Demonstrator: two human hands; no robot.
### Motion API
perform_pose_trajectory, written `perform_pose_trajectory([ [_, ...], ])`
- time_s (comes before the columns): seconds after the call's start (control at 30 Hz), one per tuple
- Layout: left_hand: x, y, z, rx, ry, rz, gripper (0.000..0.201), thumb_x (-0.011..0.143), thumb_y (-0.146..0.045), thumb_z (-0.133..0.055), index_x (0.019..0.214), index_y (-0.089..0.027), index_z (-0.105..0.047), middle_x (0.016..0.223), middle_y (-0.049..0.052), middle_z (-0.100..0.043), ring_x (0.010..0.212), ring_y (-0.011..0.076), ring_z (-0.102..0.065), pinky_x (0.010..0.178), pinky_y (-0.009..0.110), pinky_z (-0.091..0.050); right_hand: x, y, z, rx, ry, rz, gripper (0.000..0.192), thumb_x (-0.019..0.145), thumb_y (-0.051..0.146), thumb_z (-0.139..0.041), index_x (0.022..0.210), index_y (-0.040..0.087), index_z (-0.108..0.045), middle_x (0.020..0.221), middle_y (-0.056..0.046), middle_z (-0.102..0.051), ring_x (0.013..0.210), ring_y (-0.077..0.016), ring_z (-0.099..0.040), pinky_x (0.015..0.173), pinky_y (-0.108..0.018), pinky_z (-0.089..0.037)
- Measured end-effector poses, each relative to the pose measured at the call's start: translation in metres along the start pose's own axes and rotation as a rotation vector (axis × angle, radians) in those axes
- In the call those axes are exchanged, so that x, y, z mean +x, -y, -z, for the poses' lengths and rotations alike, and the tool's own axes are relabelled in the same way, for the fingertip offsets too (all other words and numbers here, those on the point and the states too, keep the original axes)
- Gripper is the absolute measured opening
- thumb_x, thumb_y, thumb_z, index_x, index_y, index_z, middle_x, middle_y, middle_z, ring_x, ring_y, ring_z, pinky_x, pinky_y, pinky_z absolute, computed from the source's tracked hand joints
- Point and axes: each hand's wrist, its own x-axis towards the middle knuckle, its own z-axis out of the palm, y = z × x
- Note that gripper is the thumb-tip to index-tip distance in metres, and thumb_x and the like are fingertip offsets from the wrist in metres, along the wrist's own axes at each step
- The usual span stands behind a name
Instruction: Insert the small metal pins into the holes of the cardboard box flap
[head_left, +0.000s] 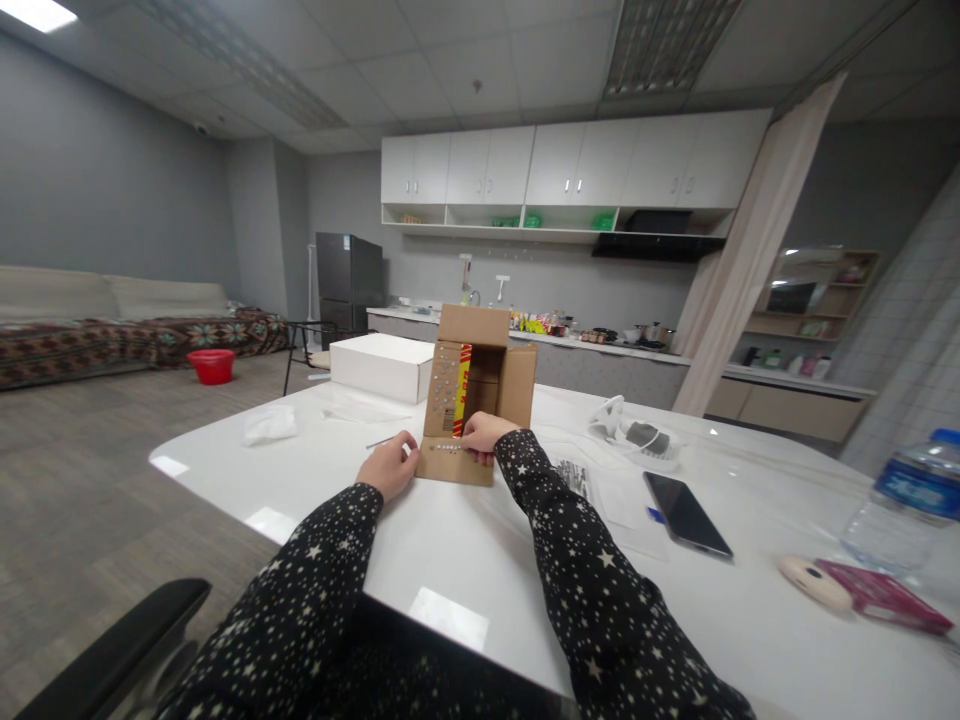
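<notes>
Cardboard, brown and open with its flaps raised, forms the small box (pixel 480 390) standing on the white tabletop (pixel 480 560) straight ahead of the person, both star-patterned sleeves stretched forward to it. Left hand (pixel 388 463) lies palm-down with fingers loosely curled against the box's lower left corner, holding nothing, while the right hand (pixel 486 435) bends at the wrist and pinches the front lower flap. A dark phone (pixel 686 513) lies well apart to the right, a white box (pixel 381 365) behind.
</notes>
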Motion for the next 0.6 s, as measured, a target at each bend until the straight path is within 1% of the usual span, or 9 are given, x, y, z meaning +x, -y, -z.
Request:
perform_pose_trajectory([
  [0.1,0.0,0.001,-0.001,0.002,-0.003,-0.006,0.017,0.079,-0.035,-0.041,0.084,-0.023,-0.052,0.058,-0.003,-0.061,0.057,0.0137,-0.056,0.059,0.025,-0.037,-0.004,0.006,-0.001,-0.061,-0.04,0.034,0.027,0.073,0.039,-0.059,0.061,0.015,-0.059,0.061,-0.005,-0.065,0.045,-0.0096,-0.055,0.045,-0.019,-0.046],
  [0.23,0.001,0.0,-0.001,0.004,-0.005,0.004,0.018,0.079,-0.036,-0.041,0.084,-0.023,-0.052,0.057,-0.003,-0.061,0.056,0.0136,-0.055,0.058,0.025,-0.037,-0.007,0.012,-0.004,-0.129,-0.042,0.069,0.014,0.072,0.027,-0.058,0.065,0.016,-0.061,0.063,-0.004,-0.066,0.046,-0.0102,-0.056,0.046,-0.02,-0.045],
  [0.3,0.001,-0.001,0.0,0.004,-0.005,0.007,0.018,0.079,-0.036,-0.042,0.084,-0.023,-0.053,0.057,-0.003,-0.061,0.056,0.0136,-0.055,0.058,0.025,-0.037,-0.007,0.014,-0.006,-0.134,-0.046,0.084,0.01,0.071,0.025,-0.057,0.07,0.016,-0.063,0.063,-0.004,-0.066,0.046,-0.0106,-0.056,0.045,-0.02,-0.045],
  [0.47,0.001,-0.001,-0.001,0.007,-0.014,0.005,0.018,0.079,-0.036,-0.041,0.084,-0.023,-0.053,0.059,-0.003,-0.061,0.057,0.0135,-0.055,0.057,0.025,-0.036,-0.007,0.018,-0.011,-0.14,-0.06,0.106,0.018,0.07,0.022,-0.056,0.086,0.018,-0.063,0.061,-0.001,-0.065,0.046,-0.0107,-0.056,0.044,-0.02,-0.043],
  [0.6,0.002,0.001,-0.003,0.02,-0.013,-0.011,0.019,0.08,-0.037,-0.04,0.084,-0.023,-0.052,0.059,-0.003,-0.061,0.057,0.0134,-0.055,0.057,0.024,-0.036,-0.007,0.021,-0.015,-0.157,-0.092,0.126,0.023,0.072,0.024,-0.057,0.094,0.019,-0.061,0.063,0.0,-0.064,0.047,-0.0094,-0.055,0.046,-0.019,-0.043],
])
